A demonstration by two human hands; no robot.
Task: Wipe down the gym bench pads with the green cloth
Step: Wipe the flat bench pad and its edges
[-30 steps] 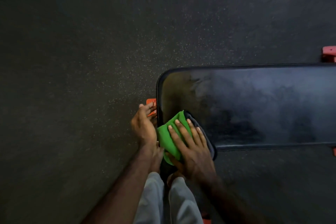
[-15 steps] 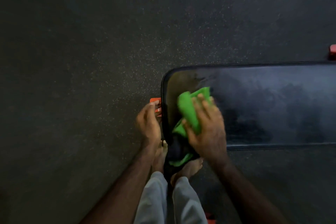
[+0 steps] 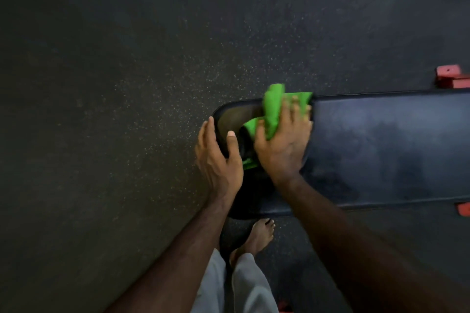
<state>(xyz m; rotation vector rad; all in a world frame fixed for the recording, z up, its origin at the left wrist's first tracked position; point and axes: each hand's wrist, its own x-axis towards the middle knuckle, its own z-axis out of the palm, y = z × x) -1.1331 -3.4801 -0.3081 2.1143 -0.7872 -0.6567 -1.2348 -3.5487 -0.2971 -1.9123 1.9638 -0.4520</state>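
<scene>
A long dark blue bench pad point(image 3: 381, 145) stretches from the middle of the view off the right edge. My right hand point(image 3: 282, 142) presses the green cloth point(image 3: 273, 109) flat on the pad near its left end, with the cloth bunched up at the pad's far edge. My left hand point(image 3: 218, 160) grips the rounded left end of the pad, thumb on top and fingers around the edge. Part of the cloth is hidden under my right palm.
Dark speckled rubber floor point(image 3: 127, 109) surrounds the bench. Red frame parts of the bench show at the far right point(image 3: 449, 79) and lower right point(image 3: 463, 208). My bare foot point(image 3: 256, 239) and grey trouser legs stand just below the pad's left end.
My right hand has swept the green cloth from the pad's near left corner across to its far edge. My left hand has shifted from beside the end to gripping it.
</scene>
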